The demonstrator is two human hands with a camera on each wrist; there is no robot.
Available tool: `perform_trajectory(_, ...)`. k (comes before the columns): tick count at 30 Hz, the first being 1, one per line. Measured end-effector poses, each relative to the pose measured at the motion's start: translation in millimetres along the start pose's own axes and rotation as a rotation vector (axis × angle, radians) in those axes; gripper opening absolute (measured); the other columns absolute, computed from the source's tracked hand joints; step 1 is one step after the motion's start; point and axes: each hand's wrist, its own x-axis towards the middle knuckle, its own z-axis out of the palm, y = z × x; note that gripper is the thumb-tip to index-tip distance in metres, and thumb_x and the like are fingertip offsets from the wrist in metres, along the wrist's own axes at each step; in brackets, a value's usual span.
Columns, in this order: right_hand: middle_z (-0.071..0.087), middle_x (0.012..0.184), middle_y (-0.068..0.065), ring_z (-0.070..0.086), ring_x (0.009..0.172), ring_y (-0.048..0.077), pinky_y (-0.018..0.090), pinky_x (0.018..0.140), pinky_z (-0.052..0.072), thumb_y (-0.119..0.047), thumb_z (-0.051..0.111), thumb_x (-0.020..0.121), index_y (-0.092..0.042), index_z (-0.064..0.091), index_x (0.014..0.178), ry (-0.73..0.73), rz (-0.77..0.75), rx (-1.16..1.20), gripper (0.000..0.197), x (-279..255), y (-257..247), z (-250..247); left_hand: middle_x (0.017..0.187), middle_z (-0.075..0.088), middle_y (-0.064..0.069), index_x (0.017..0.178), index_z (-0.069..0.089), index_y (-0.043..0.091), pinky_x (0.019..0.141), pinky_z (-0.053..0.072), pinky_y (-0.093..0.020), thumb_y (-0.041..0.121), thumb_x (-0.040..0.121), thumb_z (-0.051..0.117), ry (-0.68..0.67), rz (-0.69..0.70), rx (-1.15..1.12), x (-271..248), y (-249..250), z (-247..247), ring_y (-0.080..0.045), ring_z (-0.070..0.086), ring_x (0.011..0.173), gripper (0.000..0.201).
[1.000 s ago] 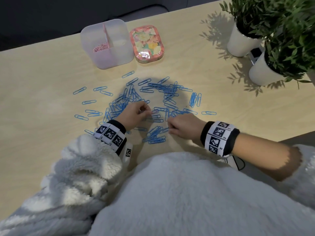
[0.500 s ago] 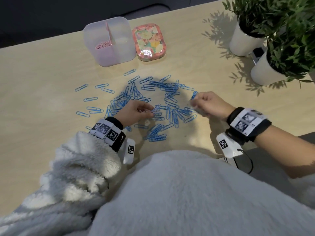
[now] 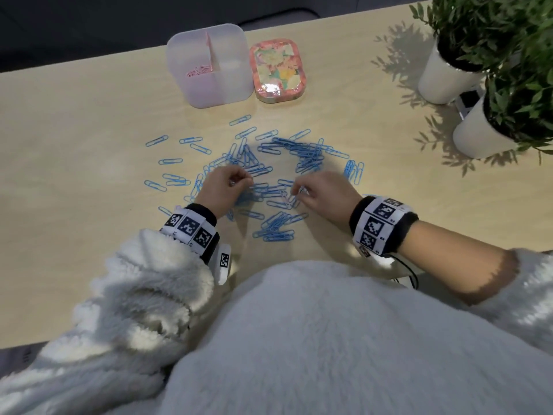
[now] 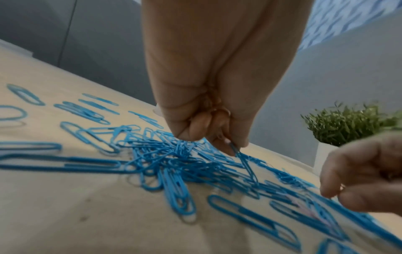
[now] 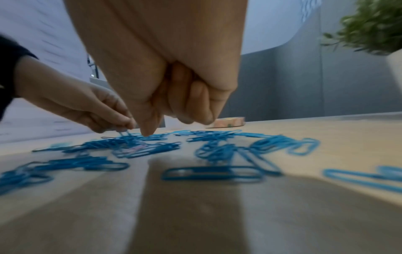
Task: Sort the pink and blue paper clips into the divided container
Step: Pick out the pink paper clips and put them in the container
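Observation:
Several blue paper clips [image 3: 308, 157] lie scattered across the wooden table [image 3: 74, 121]. My left hand [image 3: 239, 182] pinches one blue clip [image 4: 236, 151] by its end at the left of the pile. My right hand [image 3: 300, 191] hovers at the pile's middle with curled fingers and seems to pinch a small clip; its fingertip [image 5: 147, 132] points down. A pink clip [image 3: 286, 199] lies under blue ones just below that hand, also in the right wrist view as the pink clip [image 5: 136, 148]. The divided container [image 3: 233, 85] stands at the back, with pink clips [image 3: 197, 71] in its left compartment.
A floral tin [image 3: 278, 70] sits right of the container. Two white plant pots [image 3: 446, 82] [image 3: 478, 136] stand at the far right with a small dark device [image 3: 466, 103] between them. Loose blue clips [image 3: 170, 161] trail off to the left.
My right hand reached out to the clips at the right, then came back to the middle of the pile. The left hand stayed at the left of the pile, shifting slightly.

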Motion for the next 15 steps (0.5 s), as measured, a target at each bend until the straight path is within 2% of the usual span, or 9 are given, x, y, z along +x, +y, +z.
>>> perform_trajectory(2,0.068,0.09,0.003,0.06,0.093,0.024,0.03,0.071,0.039,-0.026,0.052,0.091,-0.02,0.064,0.102,-0.037,-0.034,-0.04,0.017,5.9,-9.7,4.3,0.08,0.064,-0.005,0.09,0.066,0.007,0.069,0.039,-0.022,0.02,0.091,0.054,0.089,-0.017,0.049,-2.4,-1.2,0.5,-0.018,0.056,0.076,0.018)
perform_trajectory(4,0.068,0.089,0.004,0.061,0.087,0.026,0.031,0.068,0.04,-0.036,0.054,0.09,-0.017,0.064,0.095,-0.025,-0.023,-0.114,0.022,13.6,-14.8,7.0,0.08,0.066,-0.014,0.089,0.065,0.003,0.068,0.04,-0.03,0.023,0.093,0.05,0.162,-0.018,0.118,-4.6,-2.8,0.8,-0.027,0.057,0.077,0.025)
perform_trajectory(6,0.067,0.083,0.006,0.061,0.078,0.026,0.032,0.066,0.044,-0.044,0.057,0.086,-0.013,0.064,0.084,-0.02,0.025,-0.173,0.032,19.4,-17.7,9.7,0.075,0.06,-0.015,0.088,0.062,0.0,0.065,0.036,-0.031,0.023,0.094,0.047,0.176,-0.028,0.172,-7.9,-3.3,-0.5,-0.027,0.052,0.074,0.028)
perform_trajectory(8,0.069,0.082,0.006,0.063,0.076,0.026,0.033,0.064,0.046,-0.041,0.061,0.084,-0.01,0.065,0.079,-0.075,0.078,-0.129,0.032,25.9,-17.3,13.1,0.074,0.055,-0.012,0.088,0.061,0.0,0.065,0.03,-0.029,0.02,0.095,0.045,0.15,-0.022,0.182,-10.8,-4.6,-3.6,-0.025,0.049,0.074,0.027)
perform_trajectory(11,0.071,0.083,0.017,0.066,0.076,0.033,0.035,0.059,0.047,-0.026,0.06,0.086,0.0,0.061,0.069,-0.15,0.149,0.033,0.032,38.1,-9.5,16.5,0.062,0.047,-0.003,0.088,0.06,0.004,0.061,0.027,-0.029,0.023,0.093,0.048,0.044,0.024,0.183,-14.9,-2.4,-9.4,-0.027,0.048,0.068,0.023)
perform_trajectory(13,0.061,0.073,0.015,0.061,0.073,0.036,0.031,0.055,0.037,-0.021,0.055,0.087,-0.01,0.049,0.065,-0.098,0.206,0.093,0.025,43.2,-2.4,12.3,0.056,0.043,0.006,0.084,0.06,0.009,0.057,0.026,-0.03,0.03,0.087,0.059,-0.115,0.086,0.204,-19.5,4.5,-4.8,-0.018,0.043,0.059,0.022)
perform_trajectory(15,0.054,0.075,0.008,0.058,0.076,0.034,0.031,0.062,0.035,-0.022,0.053,0.087,-0.016,0.048,0.07,-0.009,0.263,0.134,0.019,46.8,2.1,0.9,0.061,0.05,0.007,0.082,0.061,0.012,0.059,0.031,-0.027,0.037,0.079,0.068,-0.294,0.176,0.307,-23.6,9.9,5.4,-0.015,0.046,0.062,0.026)
